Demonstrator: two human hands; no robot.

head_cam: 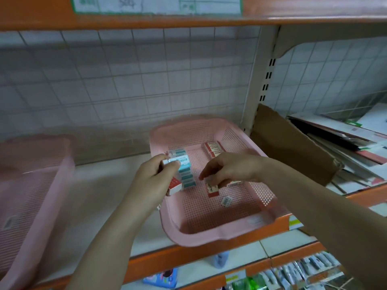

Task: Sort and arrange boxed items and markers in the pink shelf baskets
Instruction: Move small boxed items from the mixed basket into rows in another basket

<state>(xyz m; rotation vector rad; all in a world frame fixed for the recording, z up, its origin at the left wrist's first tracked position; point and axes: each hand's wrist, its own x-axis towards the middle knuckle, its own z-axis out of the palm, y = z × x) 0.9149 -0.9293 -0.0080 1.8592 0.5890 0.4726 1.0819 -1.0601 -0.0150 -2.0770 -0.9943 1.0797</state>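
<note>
A pink perforated basket (209,233) sits on the white shelf, angled toward its front edge. Along its left wall stands a row of small teal-and-white boxes (187,178). My left hand (155,176) grips a teal-and-white box (180,160) at the top of that row, and a red-and-white box (174,186) shows under its palm. My right hand (228,169) reaches into the basket and pinches a red-and-white box (212,189) near the middle. More red-and-white boxes (213,148) lie at the basket's back. A small barcode-labelled box (226,200) lies loose on the basket floor.
A second pink basket (31,185) stands at the left of the shelf. A brown cardboard sheet (293,143) and stacked flat packages (356,147) fill the bay to the right. Lower shelves hold packaged goods (293,273). A wire grid backs the shelf.
</note>
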